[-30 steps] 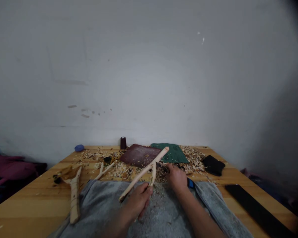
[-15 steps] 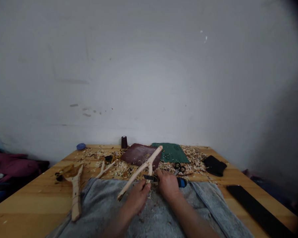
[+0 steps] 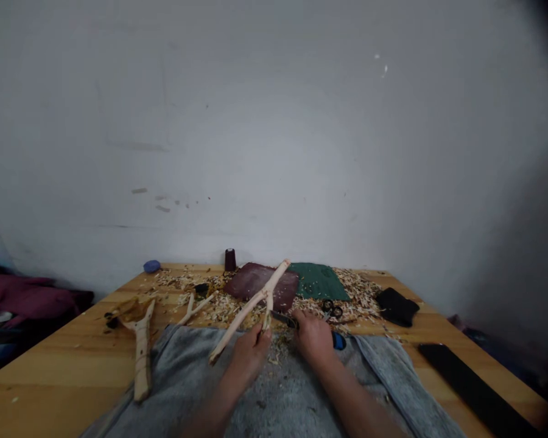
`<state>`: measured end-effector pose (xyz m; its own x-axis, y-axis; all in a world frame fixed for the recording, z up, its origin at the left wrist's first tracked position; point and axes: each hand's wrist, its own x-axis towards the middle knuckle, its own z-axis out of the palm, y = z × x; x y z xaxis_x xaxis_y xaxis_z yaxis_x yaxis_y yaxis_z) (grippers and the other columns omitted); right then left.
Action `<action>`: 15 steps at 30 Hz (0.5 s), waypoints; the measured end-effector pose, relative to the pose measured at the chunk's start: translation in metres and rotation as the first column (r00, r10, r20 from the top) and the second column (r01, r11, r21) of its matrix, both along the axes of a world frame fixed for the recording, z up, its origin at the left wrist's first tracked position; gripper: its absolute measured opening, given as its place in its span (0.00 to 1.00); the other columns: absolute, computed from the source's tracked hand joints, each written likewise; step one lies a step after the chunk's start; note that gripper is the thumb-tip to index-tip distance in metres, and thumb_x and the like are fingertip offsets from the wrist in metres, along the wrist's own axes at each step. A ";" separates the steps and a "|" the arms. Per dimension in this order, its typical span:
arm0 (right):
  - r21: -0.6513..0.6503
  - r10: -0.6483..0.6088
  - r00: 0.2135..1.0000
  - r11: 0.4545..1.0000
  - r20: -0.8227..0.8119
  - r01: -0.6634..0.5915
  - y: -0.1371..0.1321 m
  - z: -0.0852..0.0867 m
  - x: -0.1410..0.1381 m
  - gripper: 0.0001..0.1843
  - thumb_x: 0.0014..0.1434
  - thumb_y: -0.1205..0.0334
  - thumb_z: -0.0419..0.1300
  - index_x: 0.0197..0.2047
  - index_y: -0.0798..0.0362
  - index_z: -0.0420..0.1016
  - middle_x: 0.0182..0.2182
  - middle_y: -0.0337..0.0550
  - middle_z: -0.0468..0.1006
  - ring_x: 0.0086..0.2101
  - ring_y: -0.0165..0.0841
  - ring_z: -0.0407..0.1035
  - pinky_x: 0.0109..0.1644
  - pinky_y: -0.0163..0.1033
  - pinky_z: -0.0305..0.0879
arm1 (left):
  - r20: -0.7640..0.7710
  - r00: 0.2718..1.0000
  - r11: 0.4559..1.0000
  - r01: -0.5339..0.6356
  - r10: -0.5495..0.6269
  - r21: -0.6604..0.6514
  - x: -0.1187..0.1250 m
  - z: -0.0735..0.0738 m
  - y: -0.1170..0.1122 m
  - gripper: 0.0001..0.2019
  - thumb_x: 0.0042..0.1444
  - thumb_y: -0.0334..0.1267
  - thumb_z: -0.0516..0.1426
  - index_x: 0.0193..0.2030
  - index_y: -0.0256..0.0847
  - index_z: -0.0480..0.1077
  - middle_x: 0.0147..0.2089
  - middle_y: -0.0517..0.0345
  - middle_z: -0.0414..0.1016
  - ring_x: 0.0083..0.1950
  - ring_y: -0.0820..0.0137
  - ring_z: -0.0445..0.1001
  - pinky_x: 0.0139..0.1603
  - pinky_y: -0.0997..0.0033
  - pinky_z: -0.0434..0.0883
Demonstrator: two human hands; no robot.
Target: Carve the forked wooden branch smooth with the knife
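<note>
My left hand [image 3: 250,354] is closed around a pale, peeled forked stick [image 3: 248,308] that slants up to the right over a grey cloth [image 3: 283,395]. My right hand [image 3: 314,337] grips a knife [image 3: 283,318] with a blue-ended handle; its dark blade points left and meets the short branch of the fork just above my left fingers. Wood shavings lie on the cloth under both hands.
On the wooden table [image 3: 50,371] lie a carved forked stick [image 3: 140,353] at left, a smaller forked twig [image 3: 195,307], a dark red pad [image 3: 261,286], a green cloth [image 3: 319,281], scissors [image 3: 332,310], a thread spool [image 3: 229,260], a black pouch [image 3: 396,306], a black strip [image 3: 475,389] and many shavings.
The right hand came back toward me from the far side of the stick and set the knife blade against the fork. The stick's tip swung a little left and higher.
</note>
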<state>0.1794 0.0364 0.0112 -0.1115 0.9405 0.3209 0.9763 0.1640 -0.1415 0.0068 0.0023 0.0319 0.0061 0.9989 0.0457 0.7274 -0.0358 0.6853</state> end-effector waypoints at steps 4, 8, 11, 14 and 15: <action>0.009 0.077 0.996 0.997 0.055 -0.077 -0.009 0.003 -0.014 0.15 0.59 0.71 0.53 0.46 0.49 0.74 0.39 0.44 0.79 0.41 0.35 0.73 0.42 0.35 0.59 | -0.024 0.999 0.999 0.026 -0.026 -0.023 -0.001 -0.004 0.004 0.12 0.64 0.37 0.48 0.41 0.38 0.72 0.39 0.53 0.80 0.42 0.67 0.77 0.40 0.73 0.65; 0.017 0.081 0.987 0.996 0.137 -0.084 -0.014 0.004 -0.022 0.14 0.62 0.70 0.51 0.48 0.52 0.73 0.40 0.49 0.78 0.42 0.38 0.72 0.44 0.38 0.60 | -0.082 0.996 0.998 0.025 -0.029 -0.052 0.002 -0.012 0.005 0.12 0.64 0.36 0.49 0.42 0.36 0.73 0.44 0.47 0.81 0.46 0.64 0.77 0.44 0.71 0.66; 0.004 0.052 0.983 0.999 0.178 -0.054 -0.016 0.004 -0.025 0.15 0.64 0.70 0.49 0.48 0.52 0.73 0.40 0.51 0.78 0.42 0.39 0.73 0.44 0.40 0.61 | -0.067 0.998 0.999 0.018 -0.021 -0.045 0.003 -0.016 0.005 0.12 0.64 0.35 0.50 0.45 0.36 0.73 0.45 0.47 0.81 0.47 0.63 0.77 0.45 0.71 0.66; 0.001 0.029 0.980 1.000 0.197 -0.030 -0.015 0.004 -0.025 0.14 0.64 0.70 0.49 0.47 0.52 0.73 0.40 0.51 0.78 0.41 0.40 0.73 0.43 0.40 0.61 | -0.032 0.999 0.999 0.027 -0.028 -0.025 0.004 -0.018 0.005 0.12 0.63 0.34 0.50 0.48 0.36 0.71 0.46 0.48 0.80 0.48 0.64 0.77 0.46 0.71 0.66; 0.005 0.026 0.980 1.000 0.197 -0.027 -0.014 0.004 -0.024 0.13 0.64 0.70 0.50 0.47 0.52 0.73 0.39 0.50 0.78 0.41 0.39 0.73 0.42 0.40 0.61 | -0.028 0.999 0.999 0.033 -0.034 -0.025 0.004 -0.018 0.005 0.12 0.63 0.34 0.50 0.48 0.36 0.71 0.45 0.48 0.80 0.47 0.64 0.77 0.45 0.71 0.66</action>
<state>0.1555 0.0222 0.0155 -0.1980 0.9342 0.2969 0.9802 0.1905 0.0543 0.0103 0.0069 0.0139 0.0406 0.9990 0.0202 0.7454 -0.0438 0.6652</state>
